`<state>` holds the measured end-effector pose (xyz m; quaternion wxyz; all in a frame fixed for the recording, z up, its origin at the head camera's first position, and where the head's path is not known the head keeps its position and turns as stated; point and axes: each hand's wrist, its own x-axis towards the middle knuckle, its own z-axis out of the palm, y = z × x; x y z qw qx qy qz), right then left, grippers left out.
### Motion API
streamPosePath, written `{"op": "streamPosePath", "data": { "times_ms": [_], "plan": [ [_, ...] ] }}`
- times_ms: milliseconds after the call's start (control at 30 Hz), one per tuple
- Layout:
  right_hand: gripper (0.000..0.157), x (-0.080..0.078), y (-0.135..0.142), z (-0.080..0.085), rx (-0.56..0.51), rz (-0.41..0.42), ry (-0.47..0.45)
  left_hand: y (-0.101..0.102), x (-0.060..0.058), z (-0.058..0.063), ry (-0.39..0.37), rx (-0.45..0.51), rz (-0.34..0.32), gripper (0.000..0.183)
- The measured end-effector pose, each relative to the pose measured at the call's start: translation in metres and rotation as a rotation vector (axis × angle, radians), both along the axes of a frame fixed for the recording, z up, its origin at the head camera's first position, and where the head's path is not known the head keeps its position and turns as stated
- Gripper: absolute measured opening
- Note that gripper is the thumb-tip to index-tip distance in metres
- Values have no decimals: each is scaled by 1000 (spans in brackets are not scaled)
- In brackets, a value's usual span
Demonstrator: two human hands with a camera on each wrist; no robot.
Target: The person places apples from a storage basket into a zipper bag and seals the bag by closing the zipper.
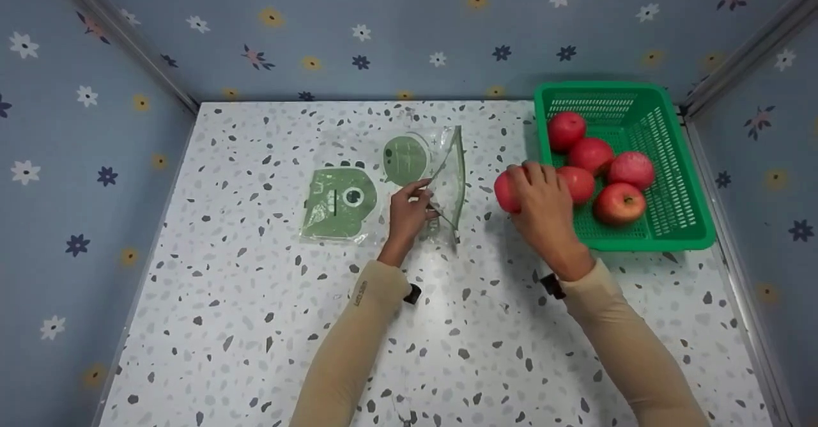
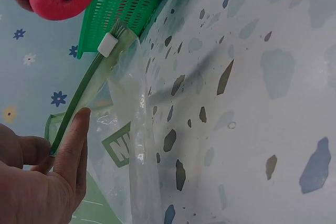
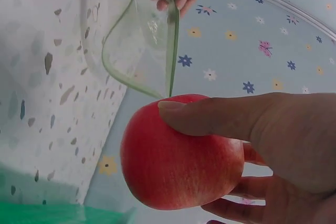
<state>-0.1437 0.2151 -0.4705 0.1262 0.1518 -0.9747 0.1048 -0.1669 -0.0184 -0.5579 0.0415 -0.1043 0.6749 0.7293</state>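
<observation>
A clear zip bag [image 1: 345,203] with green cartoon prints lies on the speckled table, its mouth spread apart toward the right. My left hand [image 1: 409,213] pinches one edge of that mouth between thumb and fingers, and the green zip strip with its white slider [image 2: 107,45] shows in the left wrist view. A red apple [image 3: 181,153] is gripped in my right hand [image 1: 546,216], thumb on one side and fingers on the other. This hand is between the bag's mouth and the green basket [image 1: 687,222], over the basket's left rim.
Several red apples [image 1: 618,204] sit inside the basket at the table's back right. Flower-patterned walls [image 1: 409,37] stand behind and on both sides of the white speckled table [image 1: 223,325].
</observation>
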Motion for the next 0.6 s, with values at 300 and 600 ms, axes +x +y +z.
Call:
{"op": "streamPosePath", "data": {
  "times_ms": [300, 600],
  "plan": [
    [67, -7, -22, -17, -14, 48, 14, 2, 1, -1, 6, 3, -5, 32],
    [68, -12, -38, -33, -34, 78, 4, 4, -1, -1, -16, -29, 17, 30]
  ]
}}
